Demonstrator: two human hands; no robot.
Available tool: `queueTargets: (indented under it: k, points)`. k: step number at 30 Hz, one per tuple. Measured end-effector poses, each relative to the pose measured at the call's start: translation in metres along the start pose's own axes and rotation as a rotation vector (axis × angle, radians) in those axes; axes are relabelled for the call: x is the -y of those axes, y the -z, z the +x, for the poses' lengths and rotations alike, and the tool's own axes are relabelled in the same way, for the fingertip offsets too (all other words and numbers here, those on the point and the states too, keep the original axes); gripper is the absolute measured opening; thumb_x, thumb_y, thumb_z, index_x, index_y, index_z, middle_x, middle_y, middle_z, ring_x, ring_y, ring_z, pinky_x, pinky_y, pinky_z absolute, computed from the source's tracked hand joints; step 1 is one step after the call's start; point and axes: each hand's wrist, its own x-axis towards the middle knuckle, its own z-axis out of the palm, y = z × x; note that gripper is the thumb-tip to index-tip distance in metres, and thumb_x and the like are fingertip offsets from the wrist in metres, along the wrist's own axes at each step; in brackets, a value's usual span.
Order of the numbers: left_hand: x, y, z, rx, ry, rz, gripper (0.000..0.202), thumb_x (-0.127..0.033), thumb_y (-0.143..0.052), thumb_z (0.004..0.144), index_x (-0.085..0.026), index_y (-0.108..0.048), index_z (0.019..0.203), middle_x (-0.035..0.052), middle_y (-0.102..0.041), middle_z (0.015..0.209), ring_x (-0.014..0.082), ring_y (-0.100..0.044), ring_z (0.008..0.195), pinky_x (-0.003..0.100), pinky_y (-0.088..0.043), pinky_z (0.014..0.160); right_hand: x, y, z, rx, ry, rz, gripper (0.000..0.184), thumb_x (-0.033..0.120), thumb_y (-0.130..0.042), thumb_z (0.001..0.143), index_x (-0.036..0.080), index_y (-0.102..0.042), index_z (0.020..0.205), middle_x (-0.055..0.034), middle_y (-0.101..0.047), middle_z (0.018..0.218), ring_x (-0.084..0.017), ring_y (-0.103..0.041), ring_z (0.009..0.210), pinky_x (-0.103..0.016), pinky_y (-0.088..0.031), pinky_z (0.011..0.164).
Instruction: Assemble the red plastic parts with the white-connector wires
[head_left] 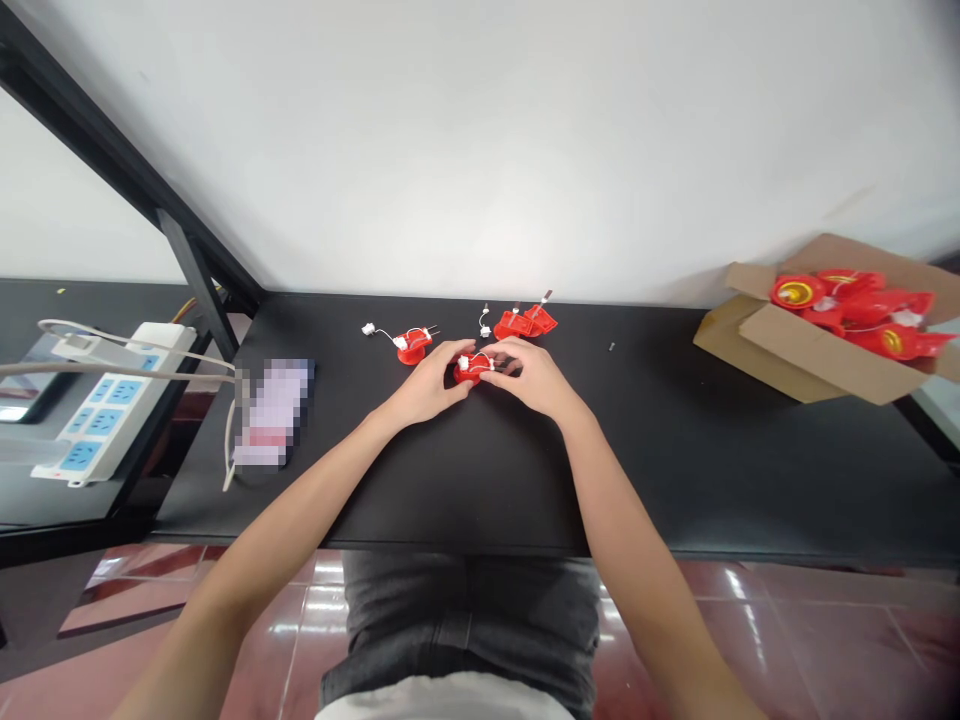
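- Black tabletop [480,480] ran along a white wall [480,150], with red-tiled floor [780,640] visible below its front edge and the person's grey jeans [465,620] just under that edge.
- Left side of tabletop: pixelated flat object [274,412], too blurred to identify. White power strip [105,400] sat further left, past the tabletop's corner, with cables [112,365] running over it.
- Right side: open cardboard box [817,335] held a pile of red plastic fittings [847,310], some with yellow centres. Small dark screw [611,346] lay on the tabletop, well apart from the box.
- Held red fitting [469,372] was above the tabletop at centre, between both hands, with white wire and a white connector on it.
- Left hand [427,385] and right hand [525,375] were closed in around it, fingertips [491,365] on it from both sides; firm pinch or light hold, cannot tell.
- Loose red fitting [414,346] with white wire lay just beyond the left hand. Two more red fittings [525,322] lay near the right hand, touching each other.
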Motion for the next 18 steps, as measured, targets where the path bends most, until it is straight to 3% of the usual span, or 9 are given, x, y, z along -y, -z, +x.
queueTargets:
  k: [7,10,14,18]
  points:
    - [-0.015,0.001,-0.001,-0.113,-0.066,0.173,0.044,-0.017,-0.057,0.094,-0.023,-0.053,0.137,0.0108,-0.058,0.137,0.0223,-0.058,0.128,0.041,-0.05,0.112,-0.01,0.01,0.0,-0.268,-0.12,-0.041,0.028,0.033,-0.074,0.08,0.02,-0.073,0.105,-0.0092,-0.074,0.106,-0.023,-0.068,0.088,-0.042,-0.058,0.083]
    - [-0.018,0.005,0.0,-0.248,-0.043,0.289,0.035,-0.017,-0.054,0.095,-0.023,-0.058,0.129,0.0099,-0.061,0.127,0.0228,-0.059,0.121,0.042,-0.049,0.108,-0.014,0.011,0.001,-0.349,-0.157,-0.048,0.03,0.032,-0.075,0.077,0.019,-0.072,0.105,-0.01,-0.075,0.107,-0.024,-0.068,0.088,-0.043,-0.058,0.084]
    - [-0.009,0.015,0.005,-0.511,0.138,0.465,0.038,-0.015,-0.061,0.087,-0.021,-0.059,0.125,0.0119,-0.057,0.127,0.0294,-0.054,0.122,0.051,-0.04,0.111,-0.013,0.012,0.0,-0.328,-0.171,-0.035,0.037,0.033,-0.075,0.076,0.02,-0.071,0.11,-0.0094,-0.075,0.113,-0.022,-0.068,0.089,-0.042,-0.058,0.085]
    - [0.007,0.023,0.01,-0.507,0.266,0.481,0.041,-0.014,-0.065,0.082,-0.021,-0.059,0.122,0.0111,-0.058,0.119,0.0299,-0.056,0.116,0.053,-0.039,0.11,-0.006,0.009,-0.001,-0.247,-0.187,0.003,0.039,0.034,-0.075,0.076,0.02,-0.071,0.112,-0.0087,-0.074,0.114,-0.02,-0.067,0.084,-0.04,-0.059,0.083]
